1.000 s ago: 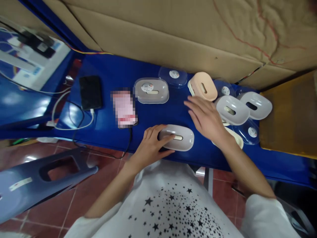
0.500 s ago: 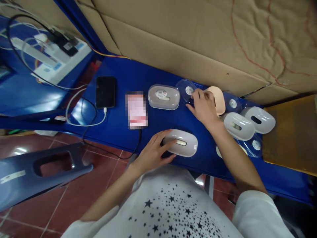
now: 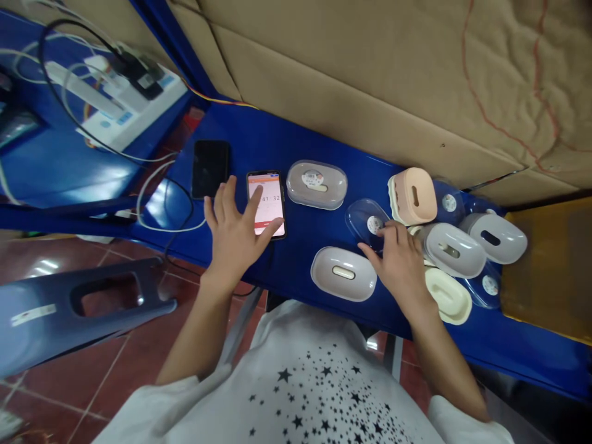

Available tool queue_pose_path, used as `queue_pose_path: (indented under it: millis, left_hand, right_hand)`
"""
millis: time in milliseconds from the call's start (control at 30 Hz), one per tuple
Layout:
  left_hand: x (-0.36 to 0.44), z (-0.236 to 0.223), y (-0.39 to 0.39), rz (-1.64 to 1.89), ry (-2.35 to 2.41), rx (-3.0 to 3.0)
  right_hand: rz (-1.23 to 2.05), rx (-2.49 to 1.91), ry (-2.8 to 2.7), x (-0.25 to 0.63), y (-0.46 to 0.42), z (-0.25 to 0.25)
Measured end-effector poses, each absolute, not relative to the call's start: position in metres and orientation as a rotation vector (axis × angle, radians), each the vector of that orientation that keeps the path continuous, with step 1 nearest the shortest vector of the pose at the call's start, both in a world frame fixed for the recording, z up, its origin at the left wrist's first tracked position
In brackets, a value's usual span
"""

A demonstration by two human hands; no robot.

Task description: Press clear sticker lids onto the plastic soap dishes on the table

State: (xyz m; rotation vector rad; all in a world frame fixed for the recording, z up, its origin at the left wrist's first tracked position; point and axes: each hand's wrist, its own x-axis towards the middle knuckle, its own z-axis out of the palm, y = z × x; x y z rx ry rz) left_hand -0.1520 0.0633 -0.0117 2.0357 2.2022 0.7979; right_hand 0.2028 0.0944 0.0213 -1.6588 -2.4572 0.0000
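Observation:
My left hand (image 3: pixel 234 237) hovers over the lower left of a lit phone (image 3: pixel 272 213), its fingers spread and holding nothing; whether a fingertip touches the screen I cannot tell. In my right hand (image 3: pixel 402 262) is the near right edge of a clear plastic lid (image 3: pixel 358 217) with a round white sticker, pinched between thumb and fingers. Just in front of the lid lies a white oval soap dish (image 3: pixel 324 279) with a cream strip in its slot. Behind, between phone and lid, sits a similar dish under a clear cover (image 3: pixel 319 185).
Right of my right hand are peach soap dishes (image 3: pixel 419 197), white dishes (image 3: pixel 456 253), a cream tray (image 3: pixel 448 299) and more clear lids (image 3: pixel 485 287). A cardboard box (image 3: pixel 550 265) stands at the right end. Left are a black device (image 3: pixel 210 169) and a power strip (image 3: pixel 124 114).
My left hand has left the white soap dish and moved left to the phone. My right hand has drawn the clear lid nearer to me, toward that dish.

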Motion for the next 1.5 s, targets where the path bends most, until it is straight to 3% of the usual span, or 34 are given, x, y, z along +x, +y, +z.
queue_pose_path:
  millis: [167, 333, 433, 600, 833, 1067, 1300, 1500]
  left_hand:
    - [-0.14, -0.004, 0.061, 0.78, 2.148, 2.068]
    - [-0.104, 0.022, 0.03, 0.704, 1.31, 2.285]
    - [-0.086, 0.016, 0.02, 0.701, 1.133, 2.194]
    - [-0.08, -0.005, 0.021, 0.782, 1.133, 2.138]
    - [-0.083, 0.001, 0.022, 0.66, 1.096, 2.225]
    - [-0.082, -0.007, 0.024, 0.752, 1.193, 2.201]
    - [-0.055, -0.009, 0.034, 0.956, 1.574, 2.223]
    - [-0.037, -0.011, 0.04, 0.953, 1.724, 2.331]
  right_hand:
    - [0.193, -1.626, -2.244, 0.209, 0.098, 0.009]
    - [0.378, -1.509, -2.086, 0.223, 0.075, 0.027]
    - [0.486, -1.379, -2.193, 0.231, 0.048, 0.037]
    - [0.48, -1.113, -2.531, 0.233, 0.018, 0.03]
    - [0.335, -1.131, -2.647, 0.225, 0.02, 0.028]
    - [0.441, -1.121, -2.704, 0.224, 0.034, 0.028]
    - [-0.13, -1.805, -2.175, 0.298, 0.051, 0.031]
    - [-0.177, -1.803, -2.198, 0.315, 0.04, 0.024]
